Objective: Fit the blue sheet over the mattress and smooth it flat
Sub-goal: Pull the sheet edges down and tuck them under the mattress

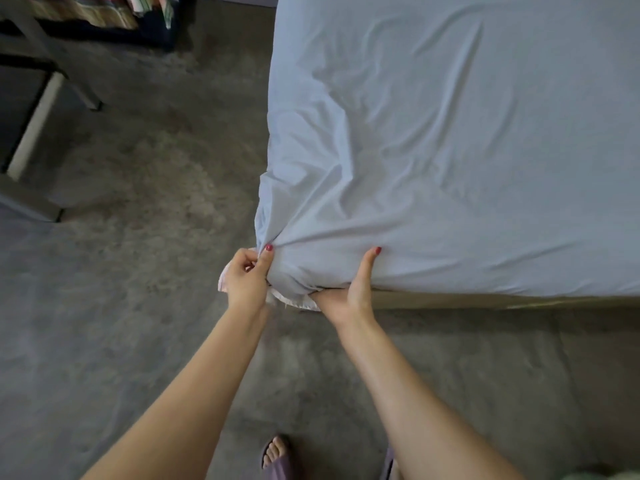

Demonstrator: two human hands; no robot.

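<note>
Floor: grey carpet (145, 237) fills the left and the bottom of the view, blurred in places
Room: a grey furniture frame (38, 129) stands at the left edge; striped cloth (79, 8) lies at the top left corner
Bed: the mattress takes up the right half, its near left corner just beyond the hands; a tan strip of bed base (450, 301) shows below its near edge
Blue sheet: the blue sheet (450, 150) covers the whole visible mattress top, creased, with folds fanning out from the near left corner
Left hand: the left hand (247, 277) pinches bunched sheet at the corner between thumb and curled fingers
Right hand: the right hand (349, 289) grips the sheet edge, thumb pressed on top, fingers tucked out of sight under the corner
Hidden: a bit of white fabric (294, 301) peeps out under the corner, what it is I cannot tell; the bed's far and right edges are cut off
Axis: the visible left edge runs away from the person, the near edge runs off to the right
Foot: one sandalled foot (277, 455) stands on the carpet at the bottom
</note>
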